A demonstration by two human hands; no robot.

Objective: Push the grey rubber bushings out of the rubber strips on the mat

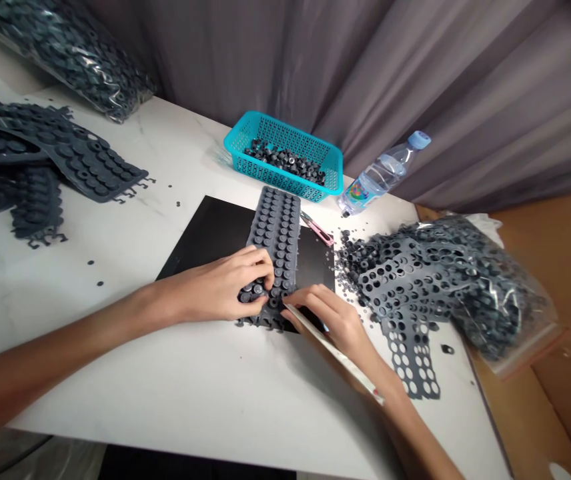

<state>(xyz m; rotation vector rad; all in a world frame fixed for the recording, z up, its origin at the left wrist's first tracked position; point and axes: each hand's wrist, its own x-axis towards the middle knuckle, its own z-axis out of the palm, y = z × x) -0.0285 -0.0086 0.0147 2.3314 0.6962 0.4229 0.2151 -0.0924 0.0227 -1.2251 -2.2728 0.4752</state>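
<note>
A dark grey rubber strip (275, 230) with rows of round studs lies lengthwise on a black mat (210, 233). My left hand (238, 283) rests on its near left side, fingers curled and thumb bent round several shiny round studs (251, 291). My right hand (333, 317) is closed on a long, thin white tool (335, 353) like a pair of tweezers. The tool's tip touches or nearly touches the strip's near right edge; my fingers partly hide it. A pink-handled cutter (318, 230) lies right of the strip.
Behind the mat stands a turquoise basket (338, 175) of small rubber pieces, beside a tilted water bottle (380, 173). Punched rubber sheets (395, 280) and a plastic bag (510, 313) lie at right. Studded strips (90, 160) and a filled bag (80, 60) are at left.
</note>
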